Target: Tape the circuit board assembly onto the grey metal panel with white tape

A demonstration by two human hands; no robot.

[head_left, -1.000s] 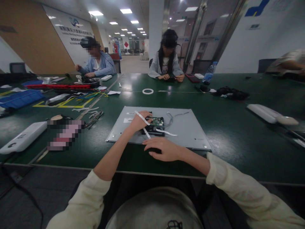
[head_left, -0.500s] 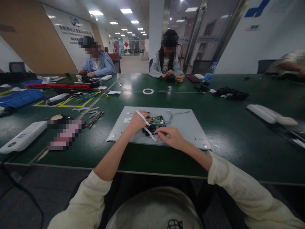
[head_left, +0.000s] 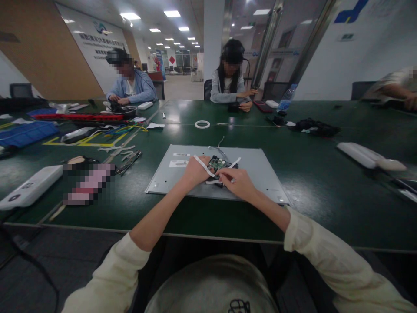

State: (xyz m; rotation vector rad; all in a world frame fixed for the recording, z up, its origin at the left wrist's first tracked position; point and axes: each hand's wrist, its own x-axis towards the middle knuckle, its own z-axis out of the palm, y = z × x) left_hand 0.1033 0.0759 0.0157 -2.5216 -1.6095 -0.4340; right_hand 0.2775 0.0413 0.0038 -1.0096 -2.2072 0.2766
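A grey metal panel (head_left: pixel 260 174) lies flat on the green table in front of me. Over its middle both my hands hold a small green circuit board (head_left: pixel 217 164) tilted up off the panel, with thin wires rising behind it. My left hand (head_left: pixel 195 171) grips the board's left side, and a white ribbon cable (head_left: pixel 202 164) runs across its knuckles. My right hand (head_left: pixel 236 182) is closed on the board's near right side, its fingers pinched by a second white ribbon (head_left: pixel 233 164).
A white tape ring (head_left: pixel 202 124) lies beyond the panel. White housings lie at left (head_left: pixel 31 188) and right (head_left: pixel 369 155). Glasses (head_left: pixel 128 161) and cables sit left of the panel. Two people sit across the table; a third person's arm shows at far right.
My right hand left the table's near edge and came up to the board. Both hands then lifted and tilted the board off the panel, the ribbons and wires rising with it.
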